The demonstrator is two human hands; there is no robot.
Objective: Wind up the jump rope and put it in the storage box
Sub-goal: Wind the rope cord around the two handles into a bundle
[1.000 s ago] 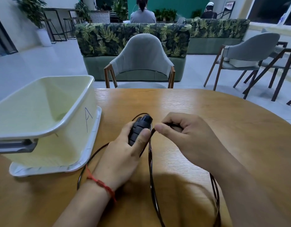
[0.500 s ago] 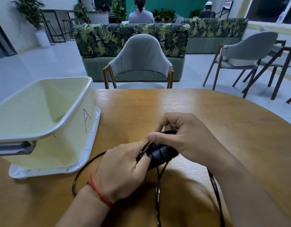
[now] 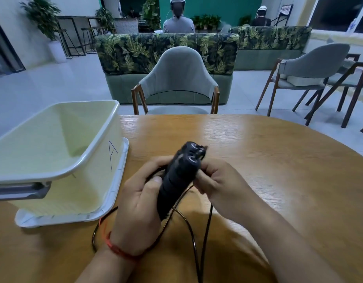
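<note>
Jump rope handles (image 3: 179,176): both black handles bundled side by side, raised above the surface (image 3: 268,160) and tilted end-up; half a second ago they lay lower and flatter.
Left hand (image 3: 135,203): grip closed round the handles' lower part.
Right hand (image 3: 219,180): fingers pinched against the handles' right side; previously on top.
Cord (image 3: 197,242): loops hang below, trailing toward the body.
Storage box (image 3: 99,160): left, open, unmoved.
</note>
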